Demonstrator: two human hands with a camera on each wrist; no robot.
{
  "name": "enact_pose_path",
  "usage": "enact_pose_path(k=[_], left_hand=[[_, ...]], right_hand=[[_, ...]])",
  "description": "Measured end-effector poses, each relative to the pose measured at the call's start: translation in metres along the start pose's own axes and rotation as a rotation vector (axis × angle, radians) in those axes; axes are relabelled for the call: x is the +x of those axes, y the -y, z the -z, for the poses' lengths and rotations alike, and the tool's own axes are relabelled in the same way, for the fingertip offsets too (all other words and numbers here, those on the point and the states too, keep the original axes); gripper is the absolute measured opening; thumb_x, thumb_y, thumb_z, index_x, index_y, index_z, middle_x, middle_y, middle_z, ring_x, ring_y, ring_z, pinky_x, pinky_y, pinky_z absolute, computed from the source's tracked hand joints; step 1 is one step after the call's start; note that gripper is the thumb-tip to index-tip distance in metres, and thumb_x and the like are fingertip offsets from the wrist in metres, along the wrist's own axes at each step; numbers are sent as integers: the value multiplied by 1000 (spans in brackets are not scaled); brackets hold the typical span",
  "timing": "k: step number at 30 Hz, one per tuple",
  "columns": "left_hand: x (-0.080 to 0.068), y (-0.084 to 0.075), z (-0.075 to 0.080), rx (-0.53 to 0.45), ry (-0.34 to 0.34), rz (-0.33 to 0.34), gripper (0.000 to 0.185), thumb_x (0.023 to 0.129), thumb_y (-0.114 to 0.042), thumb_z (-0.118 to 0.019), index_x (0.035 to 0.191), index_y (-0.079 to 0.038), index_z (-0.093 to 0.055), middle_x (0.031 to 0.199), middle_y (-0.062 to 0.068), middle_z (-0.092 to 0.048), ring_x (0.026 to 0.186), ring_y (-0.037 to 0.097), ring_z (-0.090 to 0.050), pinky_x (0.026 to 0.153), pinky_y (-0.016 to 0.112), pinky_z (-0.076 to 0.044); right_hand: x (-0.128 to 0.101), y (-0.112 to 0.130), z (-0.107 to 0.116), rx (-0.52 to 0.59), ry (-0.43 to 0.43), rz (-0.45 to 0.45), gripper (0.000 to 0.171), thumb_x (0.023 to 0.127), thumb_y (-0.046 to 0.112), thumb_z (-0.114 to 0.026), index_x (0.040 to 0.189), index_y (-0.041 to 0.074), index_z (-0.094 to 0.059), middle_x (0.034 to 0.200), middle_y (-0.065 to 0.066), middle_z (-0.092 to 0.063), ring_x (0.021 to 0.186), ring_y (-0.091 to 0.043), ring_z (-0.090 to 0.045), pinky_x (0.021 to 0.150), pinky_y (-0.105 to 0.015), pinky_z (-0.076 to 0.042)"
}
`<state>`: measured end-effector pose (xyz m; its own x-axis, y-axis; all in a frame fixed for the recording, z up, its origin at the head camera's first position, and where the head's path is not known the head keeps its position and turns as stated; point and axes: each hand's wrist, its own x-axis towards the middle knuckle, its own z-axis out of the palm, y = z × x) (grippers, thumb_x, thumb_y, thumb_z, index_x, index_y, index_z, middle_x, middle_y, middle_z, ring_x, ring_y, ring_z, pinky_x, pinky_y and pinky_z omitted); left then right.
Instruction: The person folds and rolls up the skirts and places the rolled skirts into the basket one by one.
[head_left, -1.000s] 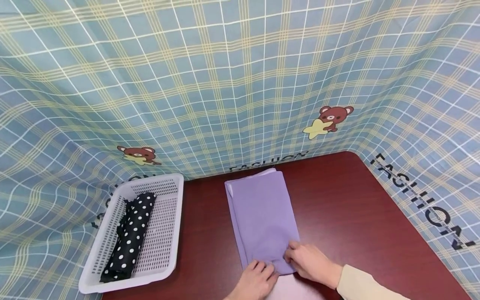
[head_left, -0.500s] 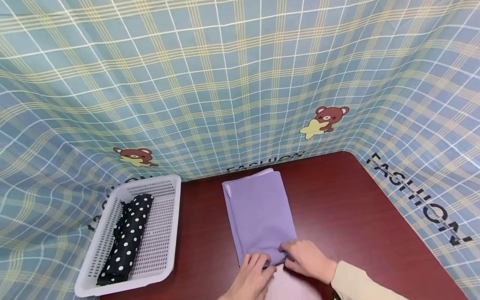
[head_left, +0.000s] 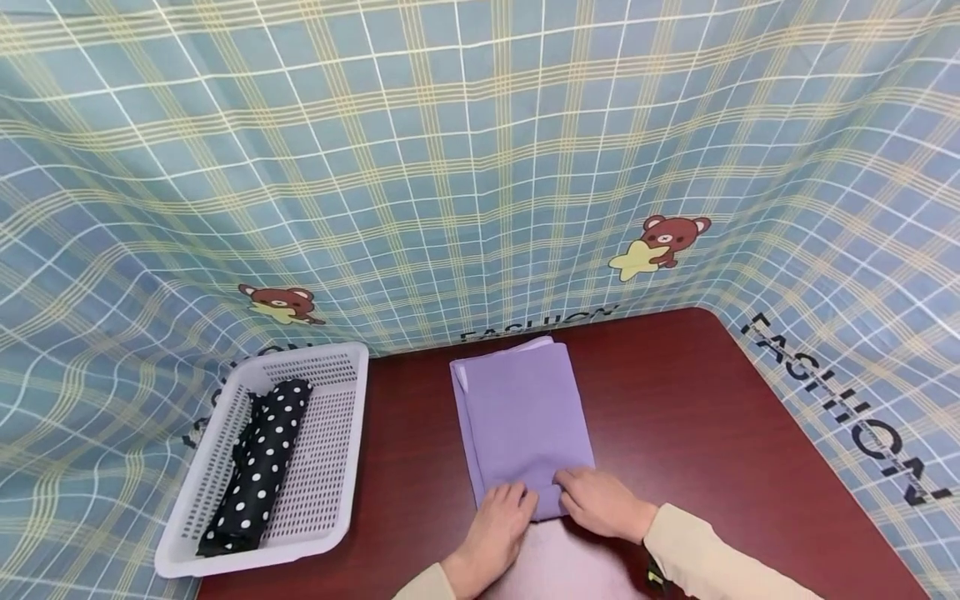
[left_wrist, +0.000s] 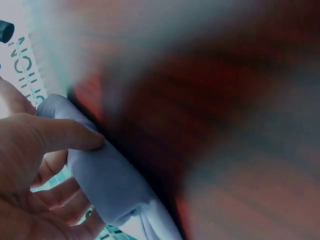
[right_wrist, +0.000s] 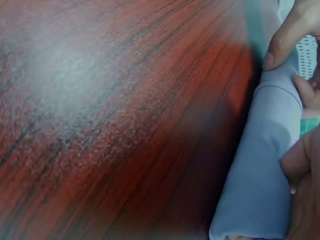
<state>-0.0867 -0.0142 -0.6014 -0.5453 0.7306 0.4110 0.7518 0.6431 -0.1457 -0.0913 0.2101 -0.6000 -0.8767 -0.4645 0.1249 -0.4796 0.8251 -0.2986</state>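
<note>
Purple cloth (head_left: 521, 425), folded long, lay on dark red bench (head_left: 697, 417) beside white basket (head_left: 330, 500). Left hand (head_left: 498, 521) and right hand (head_left: 600, 500) gripped rolled near end, fingers curled round it. Looked soft, light, limp; best taken along that roll. Smooth, plain lilac.

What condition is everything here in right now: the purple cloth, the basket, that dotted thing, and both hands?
Purple cloth: folded into a long strip, flat on the table, near end rolled up.
Left hand: fingers curled round the rolled end.
Right hand: gripping the same roll beside the left.
White basket: upright, on the table's left side.
Polka-dot item: folded shut, lying inside the basket.
Table: dark red wood, bare on the right.
</note>
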Motion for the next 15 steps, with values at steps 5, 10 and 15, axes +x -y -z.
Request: enact_pose_path(k=[5,10,15], left_hand=[[17,12,-3,-180,5,-4,33,65,-10,-76,90,-14,-54,76,-5,-59,68,13,-60,63,24,-46],[34,28,5,-506,133,121,27,62,-2,-69,82,-11,-53,62,-7,-50,56,6,-46,51,18,-34],[44,36,6,-727,348,289,21,67,-2,-64,86,-7,-55,63,-12,-36,57,3,-35,52,17,-29]], right_hand=[[1,-6,-2,-78,-121,77,22,82,10,-66,102,16,-60,87,5,-67,76,-13,-64,60,-29,-50],[0,-4,3,-213,-244,262,30,73,9,-74,100,18,-65,96,7,-63,91,-11,-63,82,-30,-54],[-10,5,2,-253,-217,258,38,68,28,-85,98,15,-65,88,7,-63,80,-10,-63,70,-29,-54]])
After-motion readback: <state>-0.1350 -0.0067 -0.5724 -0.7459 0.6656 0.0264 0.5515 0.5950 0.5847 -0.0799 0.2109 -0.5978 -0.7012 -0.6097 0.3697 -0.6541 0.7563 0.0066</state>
